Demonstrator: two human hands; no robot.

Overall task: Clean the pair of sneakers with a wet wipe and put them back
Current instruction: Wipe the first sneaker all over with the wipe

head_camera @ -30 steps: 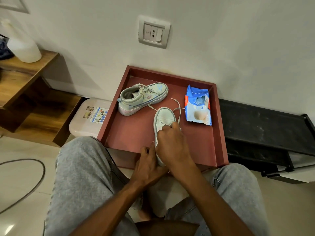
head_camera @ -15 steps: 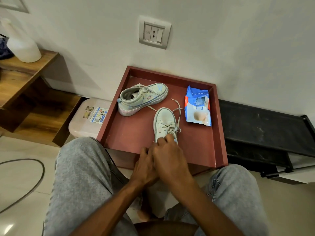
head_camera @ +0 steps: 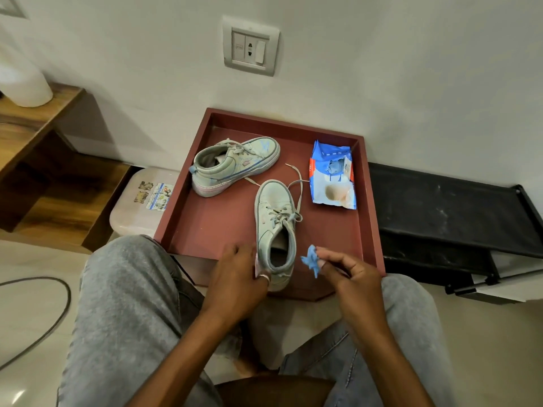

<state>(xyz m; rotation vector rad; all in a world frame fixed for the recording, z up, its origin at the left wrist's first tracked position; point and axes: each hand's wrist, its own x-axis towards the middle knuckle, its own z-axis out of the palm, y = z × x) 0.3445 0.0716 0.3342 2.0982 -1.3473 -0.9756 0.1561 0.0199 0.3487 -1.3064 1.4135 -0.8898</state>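
1. L grip (head_camera: 235, 277): I am grasping the heel of the near sneaker (head_camera: 274, 218). Thumb is pressing on the back of the heel; the fingers are curling along its L side, low, next to the tray floor.
2. R grip (head_camera: 349, 274): I am pinching a crumpled blue wipe (head_camera: 311, 259) betw. thumb and fingertips. The wipe is hanging in the air just R of the near sneaker's heel, not touching the shoe.
3. Near sneaker: standing upright on its sole at the front-centre of the red-brown tray (head_camera: 371, 201), toe pointing at the wall, heel at the tray's near edge. Its laces are trailing loose twd. the wipe pack (head_camera: 332, 177).
4. Far sneaker (head_camera: 235, 165): sitting upright in the tray's far-L area, toe pointing R, apart from the near one.
5. Wipe pack: lying flat in the tray's far-R area, top flap standing open, near the R wall of the tray.
6. Tray: sitting close against the wall, below a wall socket (head_camera: 249, 48).
7. Surroundings: a pale stool w/ stickers (head_camera: 141, 201) is showing at the tray's L side; a black rack (head_camera: 440, 207) is lying to the R; a wooden shelf (head_camera: 35, 113) is carrying a white bottle (head_camera: 23, 83) at far L; a cable (head_camera: 44, 318) is curving over the floor. My knees in grey jeans are flanking the tray's near edge.
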